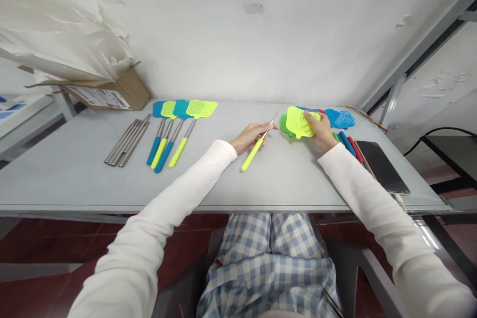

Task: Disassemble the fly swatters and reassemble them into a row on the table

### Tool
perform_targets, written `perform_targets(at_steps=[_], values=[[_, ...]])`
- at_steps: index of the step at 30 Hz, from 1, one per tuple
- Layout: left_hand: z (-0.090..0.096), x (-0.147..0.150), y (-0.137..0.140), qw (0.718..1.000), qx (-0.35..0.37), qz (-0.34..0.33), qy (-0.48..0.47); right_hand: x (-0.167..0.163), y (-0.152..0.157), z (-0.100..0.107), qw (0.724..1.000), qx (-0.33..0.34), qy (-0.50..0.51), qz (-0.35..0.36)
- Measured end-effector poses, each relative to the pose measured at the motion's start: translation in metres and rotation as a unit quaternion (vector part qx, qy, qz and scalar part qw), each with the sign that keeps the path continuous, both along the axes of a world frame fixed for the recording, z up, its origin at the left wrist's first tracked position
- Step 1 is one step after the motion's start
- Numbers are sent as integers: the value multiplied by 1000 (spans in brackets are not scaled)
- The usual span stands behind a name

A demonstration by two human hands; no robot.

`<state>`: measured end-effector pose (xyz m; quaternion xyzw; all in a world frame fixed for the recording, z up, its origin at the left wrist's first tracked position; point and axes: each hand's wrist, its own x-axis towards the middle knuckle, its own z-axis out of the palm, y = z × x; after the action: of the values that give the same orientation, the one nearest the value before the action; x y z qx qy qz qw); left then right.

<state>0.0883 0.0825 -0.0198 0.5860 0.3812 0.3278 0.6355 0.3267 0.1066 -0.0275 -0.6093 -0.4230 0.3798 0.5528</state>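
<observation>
In the middle of the head view, my left hand (250, 137) is closed around a metal rod with a yellow-green handle (252, 155). The rod's thin bare tip points up and away to the right. My right hand (322, 130) grips a yellow-green fly swatter head (300, 121) by its right edge, its short socket turned toward me. The rod tip and the socket are apart. Behind that head lie a green swatter head (284, 125) and blue swatter heads (341, 118), with a bit of red showing between them.
Several assembled fly swatters (181, 131) lie left of centre, beside bare metal tubes (128, 141). A cardboard box (112, 92) stands at the back left. Coloured handle grips (347, 143) and a phone (382, 166) lie right, near my forearm. A white wall (238, 49) closes off the back.
</observation>
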Motion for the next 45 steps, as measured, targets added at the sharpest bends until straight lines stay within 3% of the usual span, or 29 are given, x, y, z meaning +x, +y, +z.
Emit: perform_targets(at_steps=[3, 8, 15, 22, 36, 45], values=[[4, -2, -2, 996, 9, -70, 53, 4, 7, -2, 992, -23, 120, 12], [7, -3, -4, 985, 21, -141, 95, 3, 11, -6, 963, 21, 261, 60], [9, -1, -6, 982, 22, -157, 105, -5, 7, -13, 959, 110, 236, 110], [9, 0, -6, 982, 20, -156, 105, -8, 7, -18, 952, 143, 235, 136], [9, -1, -6, 981, 11, -162, 105, -14, 0, -16, 948, 122, 259, 137], [4, -3, -3, 981, -13, -177, 75, -17, -5, -13, 948, 79, 252, 179]])
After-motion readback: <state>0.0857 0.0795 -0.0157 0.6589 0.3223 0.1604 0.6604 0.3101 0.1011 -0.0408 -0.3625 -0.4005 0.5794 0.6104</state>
